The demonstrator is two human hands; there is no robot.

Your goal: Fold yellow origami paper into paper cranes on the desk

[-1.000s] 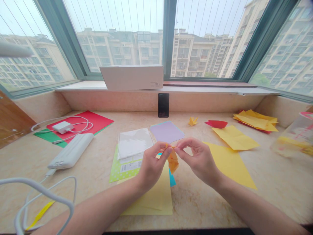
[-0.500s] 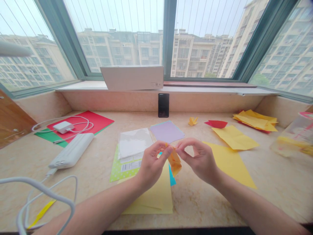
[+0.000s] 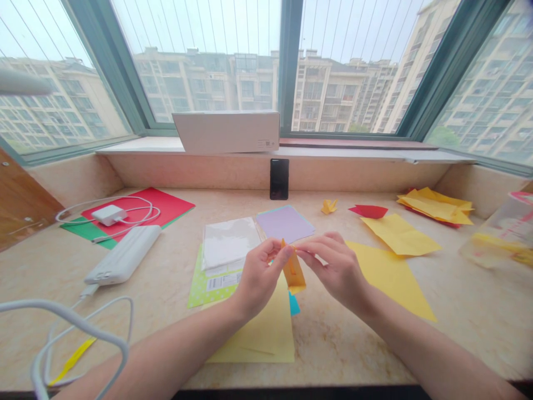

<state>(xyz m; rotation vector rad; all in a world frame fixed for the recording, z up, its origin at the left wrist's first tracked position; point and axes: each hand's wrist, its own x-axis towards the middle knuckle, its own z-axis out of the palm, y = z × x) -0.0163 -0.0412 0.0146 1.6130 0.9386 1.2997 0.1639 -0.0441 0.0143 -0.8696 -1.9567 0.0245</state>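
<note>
My left hand [image 3: 260, 275] and my right hand [image 3: 335, 269] meet above the middle of the desk, both pinching a small folded orange paper piece [image 3: 292, 270] at its top. The piece hangs upright between the fingertips. Under the hands lie a pale yellow sheet [image 3: 266, 333], a blue sheet edge [image 3: 293, 304] and a green dotted sheet [image 3: 199, 289]. A lilac sheet [image 3: 284, 224] and a clear plastic sleeve [image 3: 229, 241] lie just beyond.
A white power bank [image 3: 124, 254], a charger with coiled cable [image 3: 108, 214] on red and green paper [image 3: 166, 204] at left. Yellow sheets [image 3: 391, 278], a red folded piece [image 3: 368, 211], a small yellow folded figure [image 3: 328, 206], a black phone [image 3: 278, 179], a white box [image 3: 227, 131] on the sill.
The orange piece has turned more upright and flatter between my fingertips. My right fingers have straightened from an arched pinch and moved slightly left.
</note>
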